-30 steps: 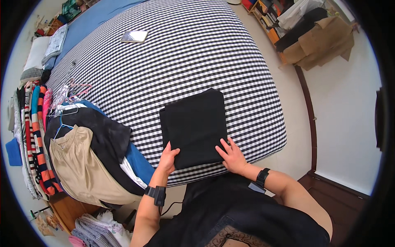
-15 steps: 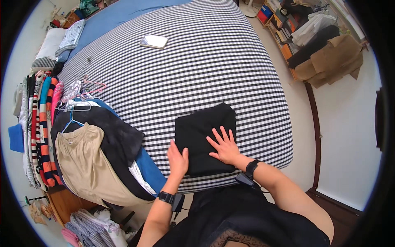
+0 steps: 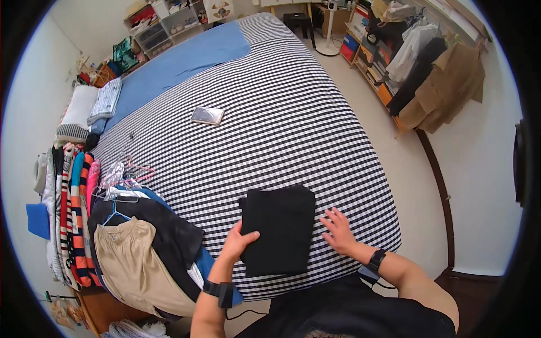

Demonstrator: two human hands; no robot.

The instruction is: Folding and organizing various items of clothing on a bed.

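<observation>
A folded black garment (image 3: 280,230) lay flat on the checked bedspread (image 3: 270,124), near the bed's bottom edge and close in front of the person, squared into a neat rectangle. The left hand (image 3: 238,244) had closed on its left edge at about nine o'clock, thumb on top and fingers apparently tucked under the fold, a narrow pinch holding the cloth, probably placed so the stack would keep its shape. The right hand (image 3: 340,230) rested at three o'clock from the garment, just beside its right edge but not on it, fingers spread wide and flat on the bedspread, holding nothing, as though bracing there. Each wrist carried a dark band. At eight o'clock from the garment a heap of clothes on hangers (image 3: 127,236) draped over the bed's left side: a tan piece lowermost, dark and blue cloth above it, and striped and pink items further left, laid in a row, seemingly kept within reach of the left arm. At eleven o'clock, well apart up the bed, a small flat phone-like object (image 3: 207,115) lay alone on the checks. Beyond it a blue sheet (image 3: 180,59) covered the far end, with a pillow (image 3: 78,107) at ten o'clock. At two o'clock, across the floor, coats hung on a rack (image 3: 437,73) by the wall.
</observation>
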